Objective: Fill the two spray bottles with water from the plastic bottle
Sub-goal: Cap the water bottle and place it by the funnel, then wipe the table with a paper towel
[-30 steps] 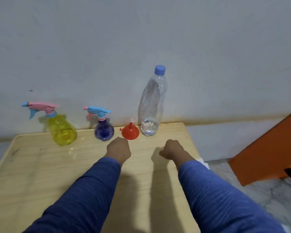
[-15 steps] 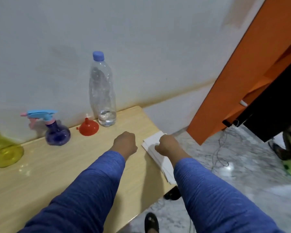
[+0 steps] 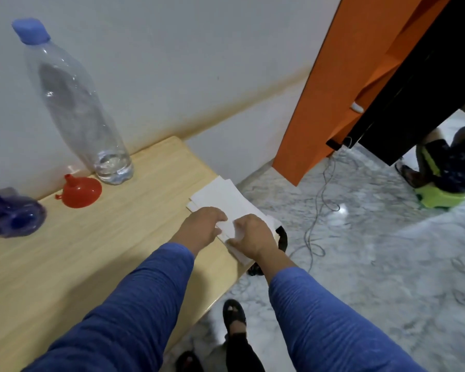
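clear ribbed plastic bottle [image 3: 77,103] at 10 o'clock, glossy red funnel [image 3: 82,191], both hands [image 3: 203,227] [image 3: 250,234] seemingly gripping white paper stack [image 3: 220,201], pale wood table [image 3: 65,264], marble floor [image 3: 387,251]

I see the blue spray bottle [image 3: 12,216] only as a blur at the counter's [image 3: 65,264] far left, its trigger head cut off by the frame. My fingertips hide against the white papers [image 3: 220,200], so I cannot tell my grip.
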Demonstrator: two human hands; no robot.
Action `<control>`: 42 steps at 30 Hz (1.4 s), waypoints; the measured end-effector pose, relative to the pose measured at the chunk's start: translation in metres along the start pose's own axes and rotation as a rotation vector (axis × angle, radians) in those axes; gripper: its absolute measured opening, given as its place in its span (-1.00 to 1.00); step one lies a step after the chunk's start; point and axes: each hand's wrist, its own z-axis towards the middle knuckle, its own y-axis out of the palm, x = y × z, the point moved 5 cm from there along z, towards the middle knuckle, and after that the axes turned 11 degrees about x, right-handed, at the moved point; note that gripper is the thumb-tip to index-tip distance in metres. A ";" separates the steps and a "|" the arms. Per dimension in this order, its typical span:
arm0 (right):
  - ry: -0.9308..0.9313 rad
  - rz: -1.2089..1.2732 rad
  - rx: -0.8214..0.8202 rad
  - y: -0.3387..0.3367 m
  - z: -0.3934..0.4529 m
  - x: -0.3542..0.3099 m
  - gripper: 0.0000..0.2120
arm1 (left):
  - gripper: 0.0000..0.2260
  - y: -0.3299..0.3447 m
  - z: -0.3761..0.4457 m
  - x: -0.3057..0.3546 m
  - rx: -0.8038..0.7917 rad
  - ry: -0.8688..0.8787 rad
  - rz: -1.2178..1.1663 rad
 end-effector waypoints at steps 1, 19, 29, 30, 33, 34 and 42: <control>-0.011 0.003 0.004 0.000 0.000 0.001 -0.69 | -0.67 -0.001 0.000 0.000 0.028 -0.005 -0.003; -0.019 0.093 0.125 -0.022 0.013 -0.002 -0.73 | -0.85 -0.027 0.007 -0.007 0.198 -0.010 0.147; -0.248 0.146 0.160 -0.070 0.055 -0.081 -0.76 | -0.72 -0.090 0.000 -0.052 0.293 -0.168 -0.105; -0.288 0.143 0.147 -0.073 0.059 -0.093 -0.76 | -0.65 -0.094 -0.001 -0.055 0.277 -0.165 -0.155; -0.425 0.139 0.107 -0.082 0.069 -0.130 -0.77 | -0.52 -0.114 0.000 -0.063 0.350 -0.162 -0.187; -0.465 0.144 0.090 -0.084 0.073 -0.141 -0.78 | -0.51 -0.122 0.001 -0.067 0.393 -0.160 -0.180; -0.675 0.182 -0.067 -0.096 0.093 -0.208 -0.82 | -0.60 -0.175 0.002 -0.105 0.587 -0.211 -0.028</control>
